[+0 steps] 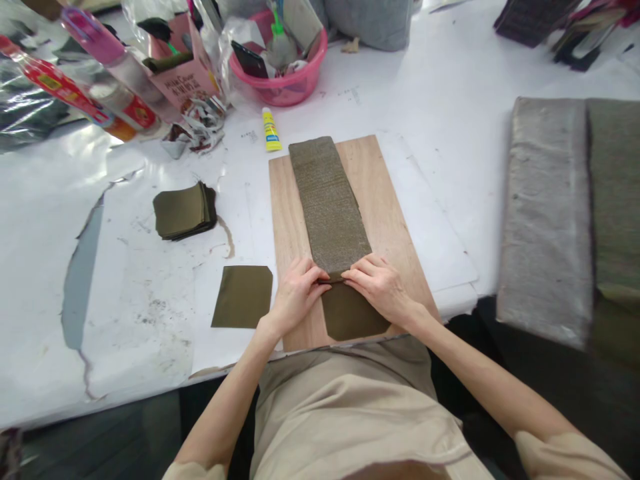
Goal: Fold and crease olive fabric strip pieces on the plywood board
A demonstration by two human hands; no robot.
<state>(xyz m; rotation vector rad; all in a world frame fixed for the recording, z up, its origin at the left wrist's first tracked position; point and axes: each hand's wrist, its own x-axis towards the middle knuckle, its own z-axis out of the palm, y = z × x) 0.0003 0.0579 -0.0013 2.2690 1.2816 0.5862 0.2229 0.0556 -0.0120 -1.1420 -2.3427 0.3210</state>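
Observation:
A long strip of coarse grey-olive fabric (327,200) lies lengthwise on a wooden board (390,220). At its near end is a smooth olive fabric piece (353,313) with cut corners. My left hand (300,293) pinches the left side of the seam where the two meet. On the right side of that same edge, my right hand (377,283) pinches with thumb and fingers. Left of the board rests a single olive square (243,297), and farther back sits a stack of similar olive pieces (183,212).
A yellow glue tube (271,130) lies behind the board. Beyond it stands a pink basket (285,90) of small items, with bottles (95,40) and a pink box (185,80) to its left. Layered grey fabric (547,213) hangs over the table edge at right.

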